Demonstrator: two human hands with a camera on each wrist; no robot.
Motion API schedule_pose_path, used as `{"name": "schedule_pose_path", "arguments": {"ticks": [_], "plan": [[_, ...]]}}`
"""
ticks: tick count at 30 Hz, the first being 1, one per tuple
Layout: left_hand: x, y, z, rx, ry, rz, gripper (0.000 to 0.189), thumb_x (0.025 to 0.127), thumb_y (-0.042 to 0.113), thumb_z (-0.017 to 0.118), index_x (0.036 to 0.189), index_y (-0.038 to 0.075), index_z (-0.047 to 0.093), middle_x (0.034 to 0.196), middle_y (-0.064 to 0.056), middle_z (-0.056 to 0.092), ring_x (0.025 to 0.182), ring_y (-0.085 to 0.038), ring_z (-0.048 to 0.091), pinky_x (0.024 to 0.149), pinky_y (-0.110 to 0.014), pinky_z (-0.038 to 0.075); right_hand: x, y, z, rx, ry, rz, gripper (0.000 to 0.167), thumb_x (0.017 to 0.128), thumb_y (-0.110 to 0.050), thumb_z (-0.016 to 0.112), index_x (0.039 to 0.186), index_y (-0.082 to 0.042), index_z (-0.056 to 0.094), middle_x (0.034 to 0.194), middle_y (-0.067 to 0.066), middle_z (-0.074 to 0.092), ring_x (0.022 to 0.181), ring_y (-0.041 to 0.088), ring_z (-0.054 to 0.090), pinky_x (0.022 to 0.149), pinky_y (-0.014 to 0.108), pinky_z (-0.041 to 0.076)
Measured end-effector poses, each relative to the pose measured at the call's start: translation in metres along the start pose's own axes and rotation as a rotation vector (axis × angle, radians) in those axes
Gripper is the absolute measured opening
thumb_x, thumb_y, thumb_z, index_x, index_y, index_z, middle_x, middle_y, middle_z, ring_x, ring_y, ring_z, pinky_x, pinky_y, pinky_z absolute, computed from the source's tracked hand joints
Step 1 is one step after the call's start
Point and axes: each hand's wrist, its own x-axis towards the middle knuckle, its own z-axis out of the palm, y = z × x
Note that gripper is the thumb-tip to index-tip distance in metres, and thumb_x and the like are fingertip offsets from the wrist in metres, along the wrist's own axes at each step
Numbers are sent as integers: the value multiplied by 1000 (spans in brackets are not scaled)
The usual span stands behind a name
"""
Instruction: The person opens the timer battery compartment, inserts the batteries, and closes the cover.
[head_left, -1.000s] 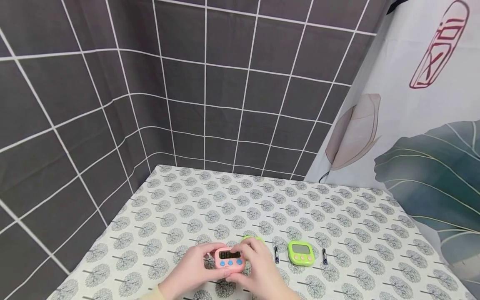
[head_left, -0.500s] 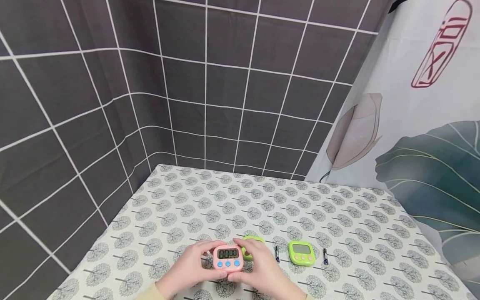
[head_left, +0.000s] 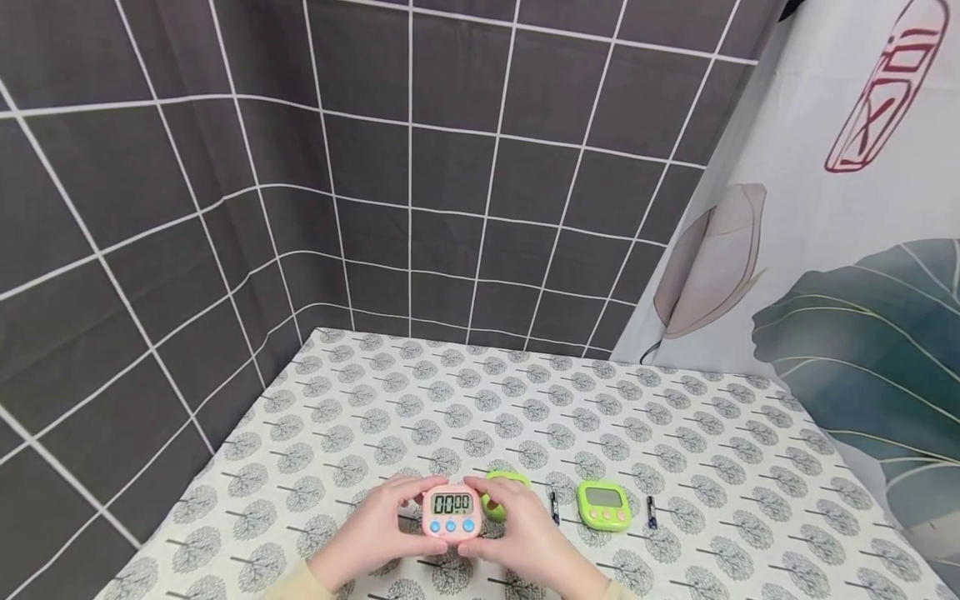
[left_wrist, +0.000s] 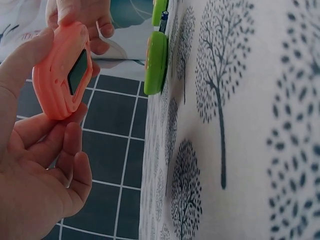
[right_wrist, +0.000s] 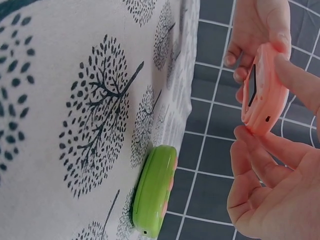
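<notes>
A pink digital timer (head_left: 451, 514) with three blue buttons shows 00:00 on its lit screen. My left hand (head_left: 375, 527) pinches its left side between thumb and fingers, and my right hand (head_left: 527, 537) pinches the right side likewise. Both wrist views show the pink timer (left_wrist: 62, 72) held up off the cloth, with the fingers on one edge and the thumbs on the other. Behind my right hand, a green timer (head_left: 495, 508) is partly hidden. Another green timer (head_left: 603, 506) with pink buttons and a blank screen lies farther right.
Two small dark slim items (head_left: 554, 507) lie on the cloth, one on each side of the right green timer; their kind is too small to tell. A tree-patterned cloth (head_left: 480, 400) covers the table. A dark gridded curtain (head_left: 450, 167) hangs behind it.
The right fingers have moved off the pink timer's screen to its upper right edge. The timer has shifted slightly left and tilted so its face shows more fully.
</notes>
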Motion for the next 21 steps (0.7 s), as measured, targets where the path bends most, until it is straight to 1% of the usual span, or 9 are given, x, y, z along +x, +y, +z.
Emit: {"name": "schedule_pose_path", "arguments": {"ticks": [2,5,8,12,14,16,19,21], "plan": [[1,-1,-1,13,-3,-6,75,67,51,80,129,16,59,118,3,64,103,-14,57,85,-37,48,2,1,1,2,-11,15,74,69,-44,80,130,-11,56,110,-9,62,87,9,55,78,27,45],[2,-2,-2,9,-16,-12,76,67,51,80,129,14,58,118,2,64,102,-14,58,85,-37,49,5,1,1,8,-26,41,74,67,-40,82,130,-10,56,108,-9,61,85,10,53,75,25,44],[5,-6,-3,-3,-31,-31,77,66,48,81,130,11,58,118,-1,63,101,-16,58,86,-37,50,9,0,3,-24,-34,72,74,66,-37,83,129,-10,57,113,-5,63,94,15,56,81,32,48],[9,-14,-4,-1,-33,-73,78,65,46,82,130,11,58,115,0,62,99,-18,56,87,-38,48,17,-1,7,-93,-38,102,72,65,-35,84,128,-12,59,120,2,64,105,21,57,88,42,49],[11,-17,-5,7,-27,-85,79,64,45,83,131,11,57,114,-1,62,99,-19,55,88,-43,46,21,-1,9,-114,-40,117,71,64,-35,84,126,-12,59,119,2,65,104,20,57,87,41,49],[13,-20,-5,6,-25,-91,79,63,44,83,131,11,57,116,-4,62,102,-22,55,90,-50,44,24,0,11,-122,-46,135,71,63,-34,85,125,-11,60,117,2,66,101,19,57,86,40,49],[16,-23,-6,6,-28,-93,78,63,41,84,130,10,57,120,-10,61,106,-29,55,91,-59,42,29,2,14,-128,-53,151,71,63,-34,85,125,-9,60,117,3,66,104,22,58,90,45,48],[18,-25,-7,8,-36,-91,77,63,39,84,129,10,58,122,-11,61,108,-31,55,92,-61,41,32,3,15,-135,-58,148,71,63,-34,85,124,-8,61,118,4,66,105,24,58,91,48,47]]}}
